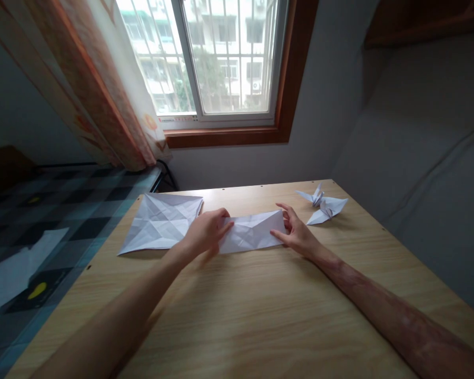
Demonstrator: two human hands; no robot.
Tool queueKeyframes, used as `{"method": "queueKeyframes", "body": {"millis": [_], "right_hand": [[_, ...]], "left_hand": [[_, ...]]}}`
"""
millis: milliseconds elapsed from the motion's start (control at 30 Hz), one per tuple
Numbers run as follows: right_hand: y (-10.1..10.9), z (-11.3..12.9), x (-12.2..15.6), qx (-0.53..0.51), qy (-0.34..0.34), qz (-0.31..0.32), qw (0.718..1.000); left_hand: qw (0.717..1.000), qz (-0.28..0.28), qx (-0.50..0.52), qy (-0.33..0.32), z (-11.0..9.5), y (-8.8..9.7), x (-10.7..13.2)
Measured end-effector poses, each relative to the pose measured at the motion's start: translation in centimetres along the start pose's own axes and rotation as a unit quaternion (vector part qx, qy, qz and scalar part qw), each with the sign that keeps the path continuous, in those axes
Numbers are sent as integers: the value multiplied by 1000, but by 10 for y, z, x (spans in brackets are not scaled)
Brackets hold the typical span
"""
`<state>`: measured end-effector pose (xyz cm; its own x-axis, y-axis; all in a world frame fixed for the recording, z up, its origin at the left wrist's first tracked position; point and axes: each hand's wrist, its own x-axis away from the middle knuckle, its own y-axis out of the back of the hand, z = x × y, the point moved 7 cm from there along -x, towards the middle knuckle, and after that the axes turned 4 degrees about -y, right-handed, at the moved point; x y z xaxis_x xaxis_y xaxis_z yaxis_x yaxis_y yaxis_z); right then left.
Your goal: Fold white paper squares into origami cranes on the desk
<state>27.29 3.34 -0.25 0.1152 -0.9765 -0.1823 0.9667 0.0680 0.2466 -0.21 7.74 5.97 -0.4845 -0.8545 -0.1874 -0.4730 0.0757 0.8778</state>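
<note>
A white sheet of paper point(253, 231), folded in half into a long creased rectangle, lies on the wooden table point(260, 310). My left hand point(205, 231) grips its left end with the fingers curled over the paper. My right hand point(298, 231) pinches its right end between thumb and fingers. Both forearms reach in from the bottom of the view.
A creased, unfolded white sheet point(161, 221) lies at the table's back left. A folded paper crane point(324, 206) sits at the back right. A bed with a checked cover point(43, 231) is on the left, a curtain point(102, 89) and window point(213, 58) behind.
</note>
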Motion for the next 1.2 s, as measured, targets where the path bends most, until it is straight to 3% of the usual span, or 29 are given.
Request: {"method": "queueKeyframes", "body": {"millis": [67, 200, 333, 433, 533, 633, 800, 1000, 1200], "right_hand": [[2, 2, 0, 73, 30, -16, 997], [6, 14, 1, 210, 124, -63, 968], [-5, 30, 7, 342, 185, -44, 920], [-21, 37, 14, 405, 199, 12, 892], [-37, 40, 23, 408, 218, 81, 883], [-45, 32, 25, 406, 194, 138, 882], [-34, 13, 18, 445, 119, 128, 879], [-19, 3, 10, 479, 77, 87, 870], [-20, 9, 10, 519, 72, 61, 849]], "left_hand": [[997, -55, -58, -19, -10, -2, 4], [972, -89, -132, -171, -43, -21, 14], [963, -29, -109, -244, -50, -46, 19], [966, 4, -73, -249, -45, -55, 20], [965, 54, -82, -244, -38, -63, 22], [960, 102, -100, -242, -33, -70, 24], [958, 140, -117, -221, -26, -75, 25], [964, 100, -138, -202, -22, -65, 21], [940, 49, -186, -280, -37, -42, 16]]}}
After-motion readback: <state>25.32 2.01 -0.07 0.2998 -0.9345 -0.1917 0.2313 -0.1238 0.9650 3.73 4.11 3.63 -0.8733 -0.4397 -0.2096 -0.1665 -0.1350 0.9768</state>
